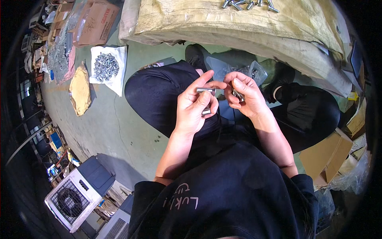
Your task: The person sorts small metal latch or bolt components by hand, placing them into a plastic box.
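In front of my lap, my left hand [193, 107] is closed around short silver metal pins. One pin [205, 91] lies between thumb and fingers, its end pointing toward my other hand; a second pin [206, 112] shows lower, under the curled fingers. My right hand [247, 95] pinches small shiny metal parts [238, 95], partly hidden by the fingers, so their exact kind is unclear. The fingertips of both hands nearly meet. Beyond them, between my crossed legs, sits a clear plastic bag [258, 73] with metal pieces near it.
Several silver pins [250, 5] lie on a beige woven-sheet-covered stack [223, 24] ahead. To the left are a white sheet [121, 81] heaped with metal parts, a tan paper packet [80, 91] and a cardboard box [95, 22]. A fan unit [73, 197] stands lower left; an open carton [324, 155], right.
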Tool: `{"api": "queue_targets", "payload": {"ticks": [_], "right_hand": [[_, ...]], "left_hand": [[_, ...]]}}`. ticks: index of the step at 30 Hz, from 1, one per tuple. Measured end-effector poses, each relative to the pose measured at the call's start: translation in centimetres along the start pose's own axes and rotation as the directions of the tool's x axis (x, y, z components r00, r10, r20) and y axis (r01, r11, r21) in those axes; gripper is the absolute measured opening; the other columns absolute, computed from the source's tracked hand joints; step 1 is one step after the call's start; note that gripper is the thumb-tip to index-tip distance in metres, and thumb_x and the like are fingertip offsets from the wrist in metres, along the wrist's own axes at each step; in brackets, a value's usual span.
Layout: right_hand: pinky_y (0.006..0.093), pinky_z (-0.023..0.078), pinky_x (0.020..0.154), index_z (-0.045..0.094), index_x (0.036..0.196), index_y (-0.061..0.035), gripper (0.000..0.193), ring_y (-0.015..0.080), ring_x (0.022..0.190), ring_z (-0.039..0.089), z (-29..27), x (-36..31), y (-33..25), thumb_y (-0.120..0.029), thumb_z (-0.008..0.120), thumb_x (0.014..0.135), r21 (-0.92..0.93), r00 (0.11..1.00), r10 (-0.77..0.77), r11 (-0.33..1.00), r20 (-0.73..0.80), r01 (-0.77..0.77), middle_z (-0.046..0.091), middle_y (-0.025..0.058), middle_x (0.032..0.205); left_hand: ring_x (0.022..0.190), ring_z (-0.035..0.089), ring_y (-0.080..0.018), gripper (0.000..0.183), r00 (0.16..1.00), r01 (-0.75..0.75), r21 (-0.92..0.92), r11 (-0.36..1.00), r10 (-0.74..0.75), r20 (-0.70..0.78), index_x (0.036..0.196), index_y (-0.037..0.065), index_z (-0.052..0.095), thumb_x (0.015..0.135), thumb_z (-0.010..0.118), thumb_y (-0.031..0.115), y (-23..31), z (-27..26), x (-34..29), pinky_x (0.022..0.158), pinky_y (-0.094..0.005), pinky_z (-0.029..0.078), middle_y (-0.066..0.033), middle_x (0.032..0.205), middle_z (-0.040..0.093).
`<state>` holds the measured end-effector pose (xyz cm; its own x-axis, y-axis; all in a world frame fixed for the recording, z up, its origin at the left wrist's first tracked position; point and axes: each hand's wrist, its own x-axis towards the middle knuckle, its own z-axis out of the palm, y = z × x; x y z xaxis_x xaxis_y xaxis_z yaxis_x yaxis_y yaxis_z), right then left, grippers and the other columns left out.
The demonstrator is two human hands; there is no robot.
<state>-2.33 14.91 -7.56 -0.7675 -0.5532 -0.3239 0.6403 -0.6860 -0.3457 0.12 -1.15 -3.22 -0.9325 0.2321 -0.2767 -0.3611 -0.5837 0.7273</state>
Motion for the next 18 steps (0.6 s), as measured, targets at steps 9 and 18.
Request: {"api": "queue_targets", "payload": {"ticks": [9,18], "right_hand": [[0.0174,0.03,0.04,0.057,0.093,-0.003,0.023,0.0048,0.049,0.041,1.4,-0.8,-0.4,-0.004,0.066,0.073,-0.102,0.995,-0.085,0.991,0.052,0.09,0.05,0.0002,0.067],[0.0221,0.041,0.066,0.062,0.09,-0.0023,0.024,0.0069,0.069,0.048,3.1,-1.0,-0.4,-0.007,0.07,0.069,-0.692,0.928,-0.335,0.632,0.162,0.349,0.057,-0.001,0.077]], "left_hand": [[0.061,0.055,-0.0103,0.027,0.975,-0.078,0.554,0.829,0.18,-0.131,0.099,0.0,0.06,0.074,0.066,0.007,-0.3,0.1,-0.4,0.051,-0.0185,0.042,-0.0089,0.083,0.061],[0.072,0.056,-0.013,0.025,0.887,-0.271,0.879,0.391,0.455,0.071,0.086,-0.004,0.06,0.066,0.072,0.006,-0.1,0.6,-0.3,0.064,-0.0223,0.044,-0.0079,0.082,0.059]]}}
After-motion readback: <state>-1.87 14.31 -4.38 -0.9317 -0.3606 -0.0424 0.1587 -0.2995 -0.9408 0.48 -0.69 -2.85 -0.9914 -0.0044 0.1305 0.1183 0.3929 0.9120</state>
